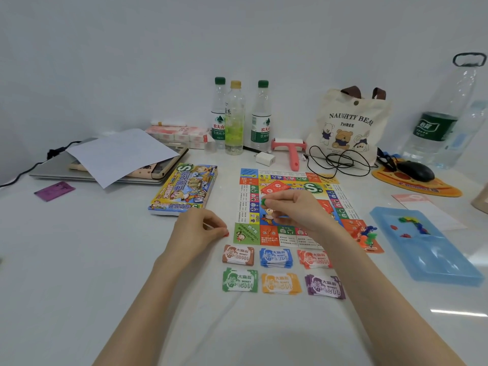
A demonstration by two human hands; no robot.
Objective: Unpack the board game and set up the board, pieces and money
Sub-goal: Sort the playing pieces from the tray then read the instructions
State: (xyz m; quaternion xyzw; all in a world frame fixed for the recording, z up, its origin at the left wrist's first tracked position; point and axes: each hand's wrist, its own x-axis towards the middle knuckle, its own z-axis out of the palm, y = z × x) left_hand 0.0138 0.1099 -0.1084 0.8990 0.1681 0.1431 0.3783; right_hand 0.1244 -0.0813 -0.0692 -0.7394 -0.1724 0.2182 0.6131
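The board (247,235) lies open and flat on the white table (79,260), with a red card stack (274,187) resting near its centre. The right hand (295,210) hovers over the board's middle, thumb and forefinger closed on a small green piece (264,202) while the other fingers curl loosely beneath. The left hand (200,231) rests on the table just beside the board's near-left corner, its curled fingertips pinching a small red piece (226,234).

To the right of the board sits a shallow blue tray (443,262). Its far end holds a small cluster of green, yellow and blue pieces (412,223) and a few loose red pieces (394,227); nothing shows in the nearer part of the tray. A few pawns (365,235) in blue, green and orange stand bunched on the board's near-right corner.

The game box (184,190) lies left of the board, picture side up; what it holds cannot be seen.

In front of the board, six money stacks are laid out in two rows: brown (239,256), blue (276,257) and red (314,258) behind, green (240,280), orange (281,283) and purple (326,286) in front.
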